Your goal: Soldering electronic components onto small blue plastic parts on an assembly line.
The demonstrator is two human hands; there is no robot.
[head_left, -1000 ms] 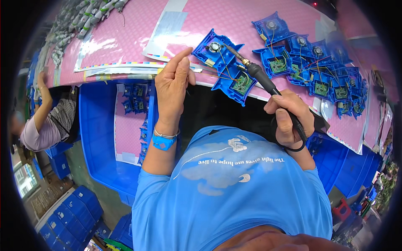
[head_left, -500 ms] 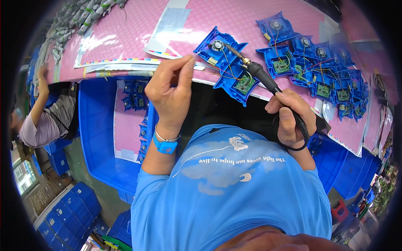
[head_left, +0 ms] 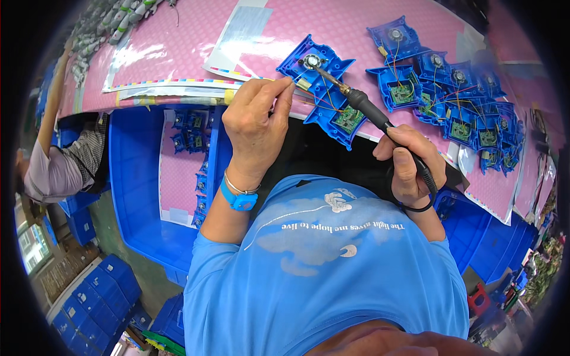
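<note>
A desk [head_left: 368,29] covered in pink matting is seen from above. At its near edge a blue plastic housing [head_left: 323,89] with a small round speaker and a green board is lain flat. The tip of a soldering iron [head_left: 362,107], gripped in the closed right hand [head_left: 409,166], is set on the speaker. A thin wire is pinched by the left hand [head_left: 255,127] beside it. More blue housings [head_left: 457,101] are spread toward the right edge, and a blue crate [head_left: 133,196] is placed below the desk
</note>
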